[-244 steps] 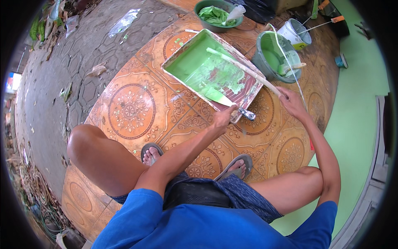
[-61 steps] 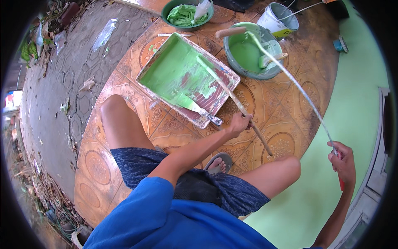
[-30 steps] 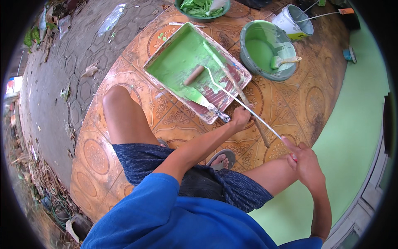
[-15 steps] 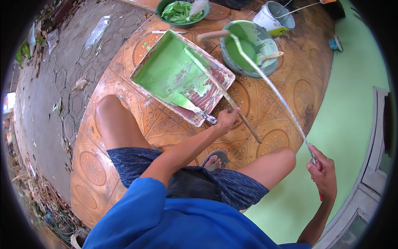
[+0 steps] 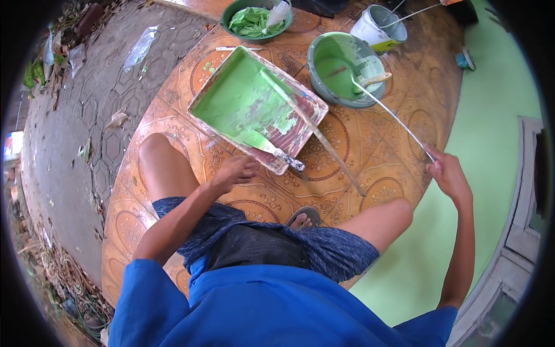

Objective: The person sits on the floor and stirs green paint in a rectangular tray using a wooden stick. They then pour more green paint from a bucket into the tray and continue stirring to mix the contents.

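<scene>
My right hand (image 5: 451,178) is closed around the handle of a paint roller (image 5: 399,120). Its long thin rod slants down into a grey-green bucket (image 5: 314,87) of green paint, where the roller end looks partly sunk. A wooden-handled brush (image 5: 377,78) rests at the bucket's right side. My left hand (image 5: 234,172) is empty, with fingers loosely bent and a little apart, just short of a paint tray (image 5: 319,108). Green paint coats that tray. On its near edge lies a putty knife (image 5: 283,157), and a paint-tipped wooden stick (image 5: 330,150) leans across its right rim.
Behind the tray stands a green basin (image 5: 231,29) holding green plastic. A white bucket (image 5: 370,36) with thin rods is beyond the paint bucket. Light green wall (image 5: 491,87) borders the patterned tile floor (image 5: 133,185) on the right; grey paving (image 5: 69,144) lies left.
The roller end has dropped from above the bucket's left rim into the paint, and my right hand has moved up. My left hand has left the stick and shifted left.
</scene>
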`<state>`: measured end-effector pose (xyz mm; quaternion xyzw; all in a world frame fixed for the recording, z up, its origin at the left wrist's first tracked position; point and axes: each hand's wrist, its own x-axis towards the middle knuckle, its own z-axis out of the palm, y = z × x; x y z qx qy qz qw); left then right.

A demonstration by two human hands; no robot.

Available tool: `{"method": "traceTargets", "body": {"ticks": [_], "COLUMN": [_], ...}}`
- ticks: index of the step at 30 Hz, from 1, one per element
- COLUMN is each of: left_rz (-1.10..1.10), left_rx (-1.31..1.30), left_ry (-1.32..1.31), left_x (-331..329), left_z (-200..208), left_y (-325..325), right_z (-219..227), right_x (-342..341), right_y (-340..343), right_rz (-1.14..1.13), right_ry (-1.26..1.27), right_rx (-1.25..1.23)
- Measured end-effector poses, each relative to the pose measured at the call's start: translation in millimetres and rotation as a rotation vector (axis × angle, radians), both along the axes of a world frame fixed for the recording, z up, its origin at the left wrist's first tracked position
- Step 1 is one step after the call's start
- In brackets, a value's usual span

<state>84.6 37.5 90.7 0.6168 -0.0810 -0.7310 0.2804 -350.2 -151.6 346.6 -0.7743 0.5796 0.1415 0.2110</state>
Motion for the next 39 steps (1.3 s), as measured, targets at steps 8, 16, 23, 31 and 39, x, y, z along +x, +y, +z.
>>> {"method": "traceTargets", "body": {"ticks": [8, 16, 23, 31, 39], "left_rz": [0.170, 0.307, 0.428, 0.372, 0.333], "left_rx": [-0.165, -0.231, -0.208, -0.152, -0.179], "left_ry": [-0.199, -0.427, -0.487, -0.619, -0.595], "left_x": [53.1, 101.4, 103.6, 100.4, 103.0], "left_z": [13.2, 3.2, -34.5, -30.1, -32.9], "left_y": [-8.1, -17.6, -17.6, -23.7, -25.6], "right_z": [18.1, 84.1, 102.9, 35.9, 15.3], "right_x": [17.9, 10.2, 26.4, 65.9, 97.7], "right_y": [-13.2, 50.7, 90.5, 96.6, 99.9], "right_rz": [-0.176, -0.440, -0.430, 0.036, 0.104], "right_ry": [-0.104, -0.208, -0.216, -0.177, -0.040], "right_rx": [0.134, 0.121, 0.135, 0.220, 0.218]}}
